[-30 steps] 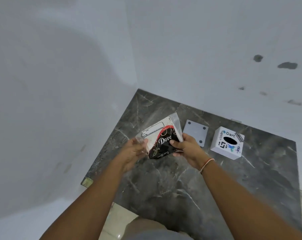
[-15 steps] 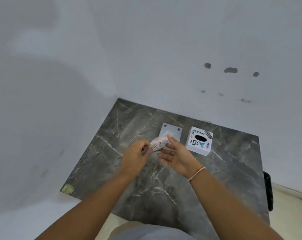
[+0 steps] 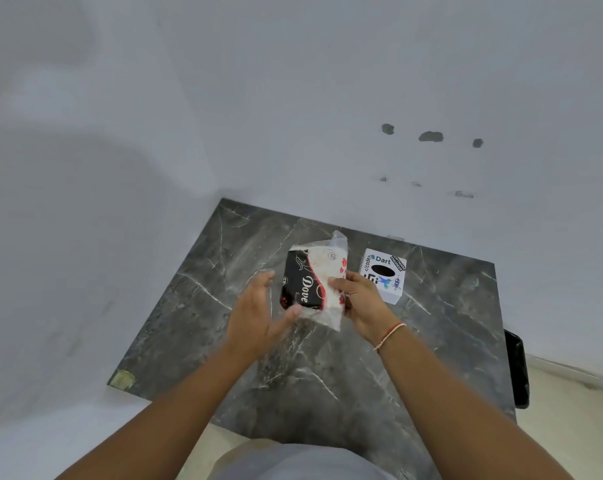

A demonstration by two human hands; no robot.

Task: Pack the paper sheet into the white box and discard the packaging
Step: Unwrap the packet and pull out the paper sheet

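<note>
A plastic-wrapped paper tissue pack [image 3: 313, 282], black, white and red with "Dove" printed on it, is held upright above the table. My right hand [image 3: 360, 303] grips its right edge with the fingers curled over the wrapper. To the pack's left, my left hand [image 3: 258, 313] has its fingers spread and its thumb near the pack's lower left corner. The white box [image 3: 384, 275], covered in stickers with a black oval hole on top, stands on the table just right of my right hand.
The dark marble table [image 3: 327, 375] sits in a corner between two white walls. A black object [image 3: 516, 368] hangs at the table's right edge. A yellowish patch [image 3: 121, 379] marks the front left corner.
The pack passed from my left hand to my right hand and turned face-on and upright. My left hand opened beside it. The grey plate behind the pack is now hidden.
</note>
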